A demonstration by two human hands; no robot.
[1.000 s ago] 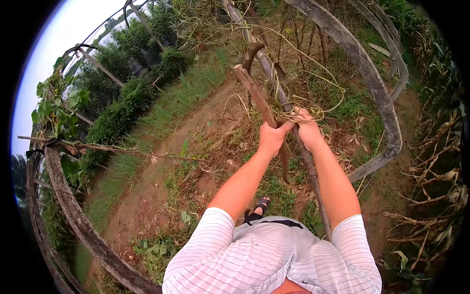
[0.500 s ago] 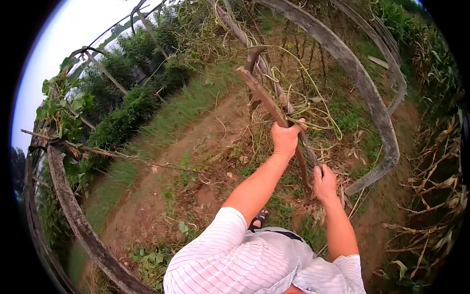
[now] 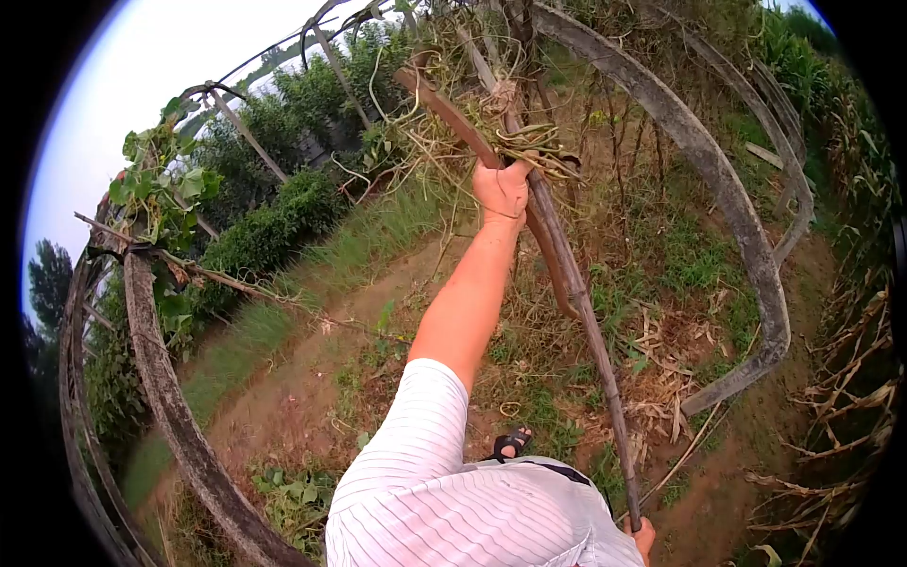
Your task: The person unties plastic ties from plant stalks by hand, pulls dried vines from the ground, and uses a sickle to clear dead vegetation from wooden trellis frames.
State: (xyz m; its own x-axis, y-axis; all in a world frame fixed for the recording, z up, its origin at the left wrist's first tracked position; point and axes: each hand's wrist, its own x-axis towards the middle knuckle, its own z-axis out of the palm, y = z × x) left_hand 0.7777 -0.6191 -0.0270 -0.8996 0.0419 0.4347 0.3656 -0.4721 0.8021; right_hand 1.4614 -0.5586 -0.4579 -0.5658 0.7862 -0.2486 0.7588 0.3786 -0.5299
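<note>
My left hand [image 3: 501,192] is closed around a reddish-brown curved wooden stick [image 3: 452,115], raised in front of me. The stick's thinner lower end [image 3: 559,283] curves down below the fist. Dry vine stems [image 3: 529,142] bunch and tangle right above that hand, against a long wooden pole [image 3: 590,331]. This pole slants from the upper middle down to my right hand [image 3: 643,541], which is closed on its low end near my right hip. Part of the right hand is hidden behind my shirt and the pole.
A grey curved post [image 3: 699,156] arches on the right, and another curved post [image 3: 175,416] stands on the left. A thin branch [image 3: 236,283] juts in from the left post. Dry corn plants [image 3: 850,397] line the right side. Husks [image 3: 652,364] lie on the ground.
My left hand has moved up and left with the stick and vines. The right hand has moved down toward my hip, far from the left, and more of the pole shows between them.
</note>
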